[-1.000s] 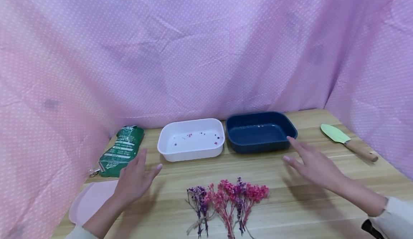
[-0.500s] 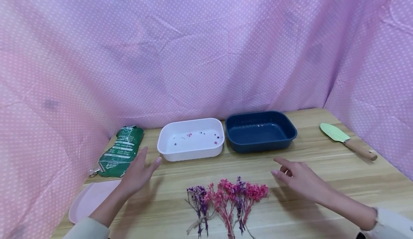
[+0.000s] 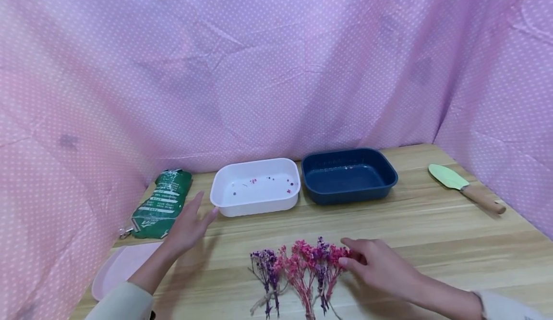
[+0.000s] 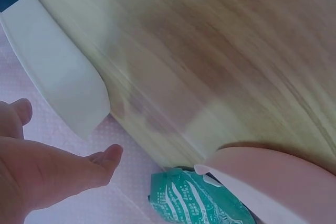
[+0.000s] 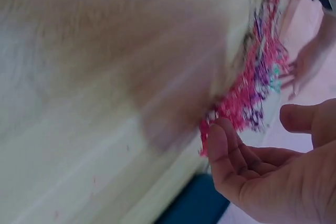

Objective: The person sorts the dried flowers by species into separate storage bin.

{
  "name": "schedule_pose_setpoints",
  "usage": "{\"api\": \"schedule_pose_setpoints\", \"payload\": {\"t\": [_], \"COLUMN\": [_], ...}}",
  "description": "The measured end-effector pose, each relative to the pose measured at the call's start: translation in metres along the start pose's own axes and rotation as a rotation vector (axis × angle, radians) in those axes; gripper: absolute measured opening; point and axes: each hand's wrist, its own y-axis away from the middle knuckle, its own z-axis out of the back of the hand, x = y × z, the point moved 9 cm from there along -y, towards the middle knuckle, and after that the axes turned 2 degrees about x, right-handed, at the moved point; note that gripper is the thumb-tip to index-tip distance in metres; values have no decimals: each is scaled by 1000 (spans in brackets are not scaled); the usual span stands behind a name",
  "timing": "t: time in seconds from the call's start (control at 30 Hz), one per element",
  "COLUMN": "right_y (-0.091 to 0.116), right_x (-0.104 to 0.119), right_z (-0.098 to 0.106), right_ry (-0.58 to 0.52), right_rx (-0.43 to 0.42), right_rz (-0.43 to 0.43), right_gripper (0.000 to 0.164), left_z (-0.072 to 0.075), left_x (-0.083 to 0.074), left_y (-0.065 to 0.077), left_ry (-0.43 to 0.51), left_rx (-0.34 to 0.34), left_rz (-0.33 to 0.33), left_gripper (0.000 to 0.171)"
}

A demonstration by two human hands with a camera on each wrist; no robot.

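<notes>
Pink and purple dried flowers [image 3: 298,262] lie in a loose row at the front of the wooden table, stems toward me, with twine at the stems. My right hand [image 3: 384,269] is right at the row's right end, its fingertips overlapping the last pink cluster in the head view. In the right wrist view, thumb and fingers stand apart beside the pink flowers [image 5: 236,103], pinching nothing. My left hand [image 3: 187,226] hovers with spread fingers between the green bag [image 3: 162,205] and the white basin [image 3: 255,207], thumb tip close to the basin's front left corner.
A dark blue basin [image 3: 350,197] stands beside the white one, which has small petals on its floor. On the right lies a trowel [image 3: 466,188] with a light green blade and wooden handle. A pale pink tray [image 3: 116,267] lies at front left. Dotted pink cloth [image 3: 276,70] encloses the table.
My right hand has come from beside the blue basin, leftward and toward me, to the flowers. The left hand has shifted slightly right. The basins, bag and trowel stay put.
</notes>
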Motion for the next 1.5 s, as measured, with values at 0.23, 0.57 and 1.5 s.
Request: {"api": "schedule_pose_setpoints", "payload": {"t": [0.23,0.57,1.5], "right_y": [-3,-6,-26], "right_x": [1,2,-16], "right_z": [-19,-28,52], "right_ry": [170,364,-150], "right_rx": [19,107,-156], "right_rz": [-66,-70,-72], "right_gripper": [55,60,40], "left_z": [-1,-3,-16], "left_x": [0,1,15], "left_y": [-7,-21,-28], "left_ry": [22,132,510], "left_rx": [-10,-22,-116], "left_rz": [-8,53,182], "left_gripper": [86,75,59]}}
